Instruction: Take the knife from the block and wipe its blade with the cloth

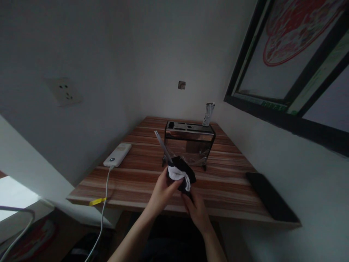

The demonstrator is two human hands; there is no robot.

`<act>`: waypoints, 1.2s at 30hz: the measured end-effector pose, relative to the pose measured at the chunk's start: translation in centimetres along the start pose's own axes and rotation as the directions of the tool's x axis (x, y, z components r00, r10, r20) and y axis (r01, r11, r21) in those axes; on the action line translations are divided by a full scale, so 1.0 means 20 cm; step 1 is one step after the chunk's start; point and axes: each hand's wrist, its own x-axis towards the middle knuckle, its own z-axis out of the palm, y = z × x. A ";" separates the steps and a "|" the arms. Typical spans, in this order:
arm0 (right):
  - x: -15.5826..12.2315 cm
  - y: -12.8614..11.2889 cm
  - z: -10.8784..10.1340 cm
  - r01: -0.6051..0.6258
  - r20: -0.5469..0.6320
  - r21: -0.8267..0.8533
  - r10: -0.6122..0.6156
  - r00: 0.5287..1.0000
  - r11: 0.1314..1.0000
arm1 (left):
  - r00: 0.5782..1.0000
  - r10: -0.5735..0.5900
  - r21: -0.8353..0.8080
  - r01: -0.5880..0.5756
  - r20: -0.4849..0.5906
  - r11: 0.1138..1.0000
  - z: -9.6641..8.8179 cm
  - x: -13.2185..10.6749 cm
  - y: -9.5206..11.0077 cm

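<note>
Above the table's front edge, my left hand (pixel 163 188) is closed round a bundle of black and white cloth (pixel 176 172), thumb pressed on the white part. From its upper left a long, slim grey rod (pixel 163 146) sticks up at a tilt; its lower end is hidden in the bundle, so I cannot tell its exact kind. My right hand (pixel 195 208) pinches the bundle's lower right black end. Just beyond stands a dark-framed rack (pixel 190 127) with slots in its top and clear sides. A silvery, wrapped-looking upright piece (pixel 208 114) rises from its right end.
On the wood-grain table (pixel 229 182), a white power bank (pixel 117 154) with a white cable (pixel 107 189) lies left, near a yellow tag (pixel 97 201) on the edge. A flat black object (pixel 272 196) lies right. Walls flank both sides; a framed picture (pixel 294 47) hangs right.
</note>
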 end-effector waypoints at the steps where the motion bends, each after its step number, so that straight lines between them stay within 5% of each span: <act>1: 0.00 0.00 0.00 0.005 0.005 -0.002 -0.005 1.000 1.000 | 1.000 -0.007 0.005 0.008 -0.014 1.000 0.00 0.01 0.00; 11: -0.01 0.04 0.00 -0.029 -0.019 0.021 0.030 0.999 0.999 | 0.997 -0.014 -0.061 0.018 0.078 0.998 0.03 0.01 0.01; 21: 0.02 0.03 0.00 -0.073 0.049 0.142 0.067 0.997 0.987 | 0.998 0.048 0.036 -0.047 -0.027 0.998 0.01 0.02 0.00; 36: 0.02 0.06 -0.01 -0.032 0.054 0.023 0.031 0.998 0.999 | 0.961 0.131 -0.041 -0.145 -0.243 0.989 -0.15 0.18 0.15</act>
